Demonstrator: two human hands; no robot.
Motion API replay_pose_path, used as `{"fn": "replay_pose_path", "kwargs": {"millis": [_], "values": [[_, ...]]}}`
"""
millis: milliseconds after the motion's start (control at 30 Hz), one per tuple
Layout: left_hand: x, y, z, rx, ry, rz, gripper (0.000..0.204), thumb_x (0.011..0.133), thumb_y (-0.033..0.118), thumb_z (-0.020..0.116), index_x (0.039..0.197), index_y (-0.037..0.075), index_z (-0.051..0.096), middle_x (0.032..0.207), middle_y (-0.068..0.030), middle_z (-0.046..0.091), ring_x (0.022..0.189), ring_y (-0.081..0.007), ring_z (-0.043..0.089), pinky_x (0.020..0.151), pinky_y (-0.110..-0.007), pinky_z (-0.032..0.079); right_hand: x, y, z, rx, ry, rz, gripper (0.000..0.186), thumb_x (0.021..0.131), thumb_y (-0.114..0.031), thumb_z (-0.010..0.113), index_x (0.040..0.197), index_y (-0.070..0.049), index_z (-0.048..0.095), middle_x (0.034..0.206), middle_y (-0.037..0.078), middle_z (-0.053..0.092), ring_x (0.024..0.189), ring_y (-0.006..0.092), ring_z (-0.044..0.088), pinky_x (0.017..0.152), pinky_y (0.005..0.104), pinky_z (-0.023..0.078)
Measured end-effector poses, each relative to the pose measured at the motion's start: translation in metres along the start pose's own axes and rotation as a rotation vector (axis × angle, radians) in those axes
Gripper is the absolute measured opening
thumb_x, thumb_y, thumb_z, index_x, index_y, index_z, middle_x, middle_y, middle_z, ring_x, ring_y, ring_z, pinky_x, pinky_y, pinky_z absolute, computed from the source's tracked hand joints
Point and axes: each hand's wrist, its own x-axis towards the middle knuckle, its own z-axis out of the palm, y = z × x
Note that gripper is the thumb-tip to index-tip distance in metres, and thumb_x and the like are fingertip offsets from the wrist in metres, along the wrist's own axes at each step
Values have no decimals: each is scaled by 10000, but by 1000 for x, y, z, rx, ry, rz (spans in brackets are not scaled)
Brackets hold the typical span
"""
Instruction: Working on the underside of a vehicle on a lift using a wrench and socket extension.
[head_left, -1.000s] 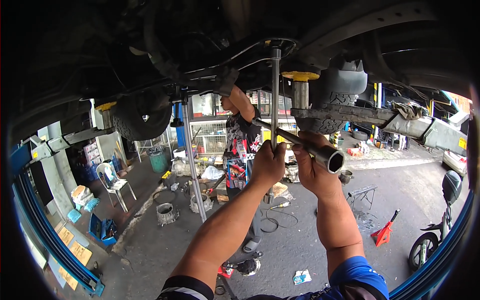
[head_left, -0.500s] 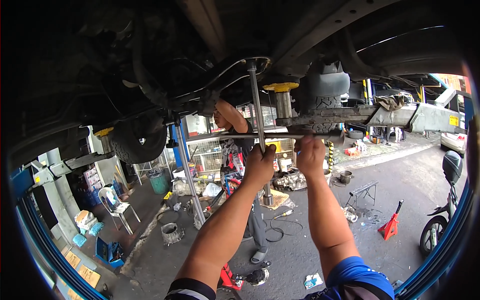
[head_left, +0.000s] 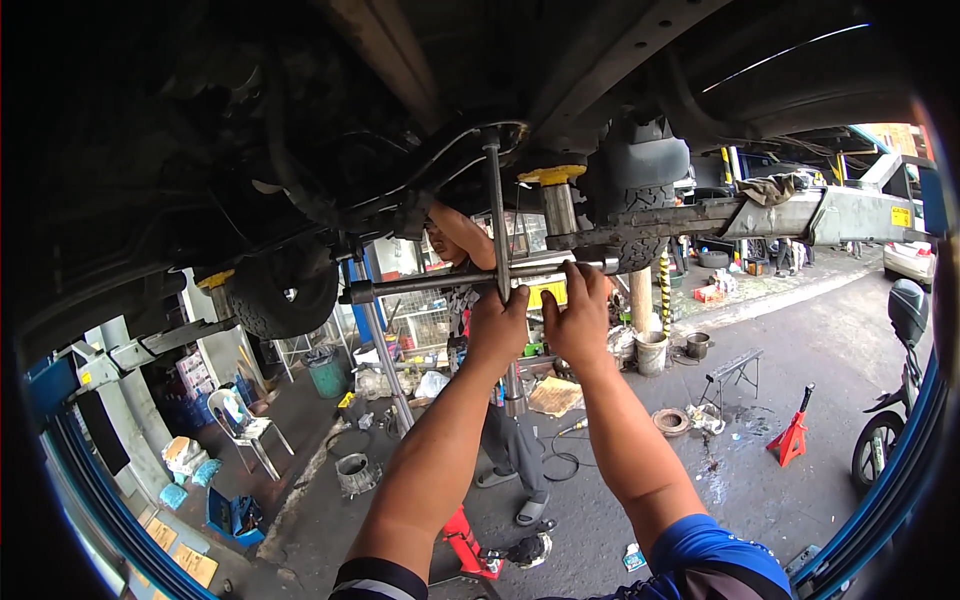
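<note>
My left hand (head_left: 498, 325) is wrapped round the upright shaft (head_left: 496, 200) of the wrench (head_left: 503, 268) under the vehicle (head_left: 640, 45); rightward, my right hand (head_left: 580, 318) touches its level crossbar (head_left: 430, 284), how firmly I cannot tell.

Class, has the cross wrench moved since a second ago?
Yes. The cross wrench has turned: its right-hand end has swung away from the camera, closer in view to the grey lift arm.
</note>
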Motion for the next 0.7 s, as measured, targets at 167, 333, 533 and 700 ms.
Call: {"fn": "replay_pose_path", "kwargs": {"millis": [167, 333, 533, 700], "values": [[8, -10, 2, 43, 90, 153, 315, 880, 276, 592, 953, -31, 590, 866, -237, 642, 833, -386, 632, 712, -431, 479, -6, 3, 51, 775, -426, 239, 488, 832, -96, 555, 1285, 28, 425, 1209, 261, 520, 1127, 413, 502, 911, 446, 421], [4, 13, -10, 64, 15, -4, 299, 883, 260, 580, 968, -27, 573, 878, -248, 643, 866, -420, 619, 738, -453, 471, -12, 7, 12, 1188, -306, 577, 423, 938, -232, 507, 1300, -18, 464, 1133, 85, 595, 926, 162, 592, 691, 304, 502], [10, 5, 9, -12, 59, 100, 301, 880, 214, 578, 1080, -8, 544, 900, -240, 648, 913, -423, 611, 755, -446, 465, 4, 11, 25, 1229, 51, 918, 475, 984, -465, 392, 954, -16, 543, 783, 67, 596, 630, 139, 547, 534, 283, 437], [14, 7, 4, -287, -68, -72, 193, 905, 197, 597, 929, 7, 571, 695, -26, 549, 610, -127, 505, 563, -310, 416, 10, 28, 51, 931, -607, 1154, 476, 966, -423, 442, 759, -12, 562, 563, 47, 492, 500, 132, 486, 479, 281, 397]]}}
